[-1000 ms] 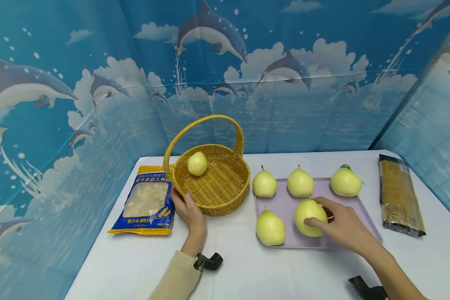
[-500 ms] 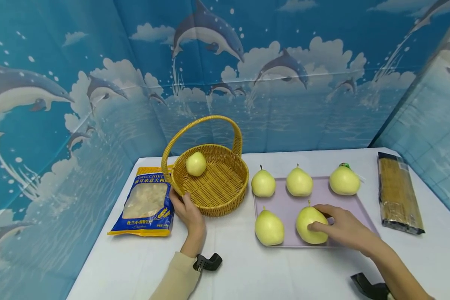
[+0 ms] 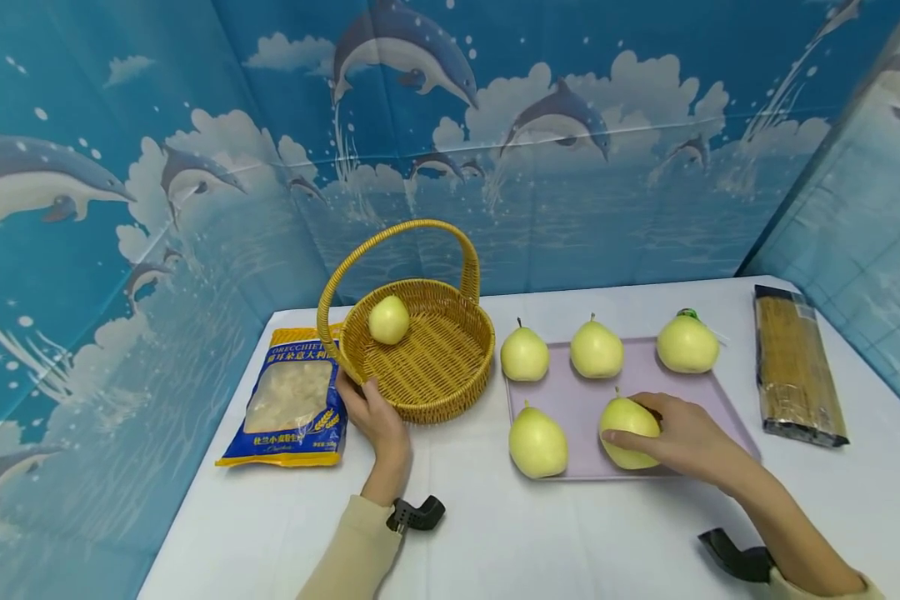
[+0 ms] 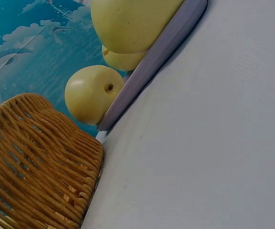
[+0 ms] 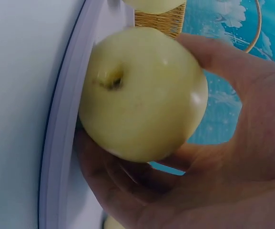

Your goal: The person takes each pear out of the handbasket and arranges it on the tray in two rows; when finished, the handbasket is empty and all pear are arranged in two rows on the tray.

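In the head view my right hand (image 3: 686, 437) holds a pale yellow-green pear (image 3: 628, 433) between thumb and fingers, low over the front of a lilac tray (image 3: 581, 408). The right wrist view shows this pear (image 5: 142, 95) close beside the tray's rim (image 5: 56, 157), with fingers curled beneath it. Whether it touches the tray is unclear. My left hand (image 3: 378, 421) grips the near left side of a woven basket (image 3: 450, 400), its fingertips partly hidden. One pear (image 3: 388, 320) lies in the basket. The left wrist view shows the basket's wall (image 4: 37, 162) but no hand.
Several more pears, such as the front-left pear (image 3: 537, 443), sit on or at the tray. A blue-and-yellow pasta bag (image 3: 288, 400) lies left of the basket. A dark-ended clear packet (image 3: 798, 367) lies far right. A dolphin-print curtain (image 3: 420, 183) encloses the white table (image 3: 480, 517).
My right hand has lowered the pear towards the tray and shifted it slightly right. The left hand and basket keep their places. The head view has tilted a little.
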`<action>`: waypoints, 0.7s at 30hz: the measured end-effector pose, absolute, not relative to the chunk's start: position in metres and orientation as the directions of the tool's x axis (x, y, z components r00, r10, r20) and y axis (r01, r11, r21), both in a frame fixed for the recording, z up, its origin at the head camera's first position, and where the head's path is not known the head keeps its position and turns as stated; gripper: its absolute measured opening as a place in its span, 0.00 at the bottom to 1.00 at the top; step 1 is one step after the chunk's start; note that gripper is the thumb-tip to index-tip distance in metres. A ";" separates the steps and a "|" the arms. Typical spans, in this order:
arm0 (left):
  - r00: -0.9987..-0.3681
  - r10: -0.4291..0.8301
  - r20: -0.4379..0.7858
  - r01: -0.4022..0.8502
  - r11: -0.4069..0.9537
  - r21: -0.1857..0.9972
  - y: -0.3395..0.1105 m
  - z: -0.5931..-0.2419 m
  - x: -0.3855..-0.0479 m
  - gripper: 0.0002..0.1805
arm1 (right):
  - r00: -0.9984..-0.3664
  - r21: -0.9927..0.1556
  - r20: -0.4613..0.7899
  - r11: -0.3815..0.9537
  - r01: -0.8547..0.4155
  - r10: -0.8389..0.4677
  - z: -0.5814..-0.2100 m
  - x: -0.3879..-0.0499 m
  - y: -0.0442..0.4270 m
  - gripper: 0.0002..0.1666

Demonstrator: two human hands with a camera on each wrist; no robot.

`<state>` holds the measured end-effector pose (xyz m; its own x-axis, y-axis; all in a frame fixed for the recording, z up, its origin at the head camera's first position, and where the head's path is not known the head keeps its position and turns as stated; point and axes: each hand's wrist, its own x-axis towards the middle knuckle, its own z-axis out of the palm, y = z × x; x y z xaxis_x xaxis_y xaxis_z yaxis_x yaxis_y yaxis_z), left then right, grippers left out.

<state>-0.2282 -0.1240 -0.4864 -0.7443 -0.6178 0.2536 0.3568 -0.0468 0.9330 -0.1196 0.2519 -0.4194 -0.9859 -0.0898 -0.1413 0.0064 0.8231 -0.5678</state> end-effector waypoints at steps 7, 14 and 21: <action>-0.752 -0.609 0.252 0.352 -0.047 0.935 -0.124 -0.486 -0.232 0.32 | -0.981 -0.553 -0.153 0.833 -0.011 -0.115 -0.416 -0.121 0.252 0.49; -0.750 -0.618 0.236 0.329 -0.038 0.944 -0.124 -0.486 -0.232 0.32 | -0.951 -0.603 -0.251 0.798 0.009 -0.179 -0.411 -0.123 0.259 0.45; -0.749 -0.624 0.223 0.324 -0.050 0.945 -0.123 -0.485 -0.231 0.32 | -0.939 -0.636 -0.283 0.771 0.032 -0.194 -0.409 -0.122 0.266 0.44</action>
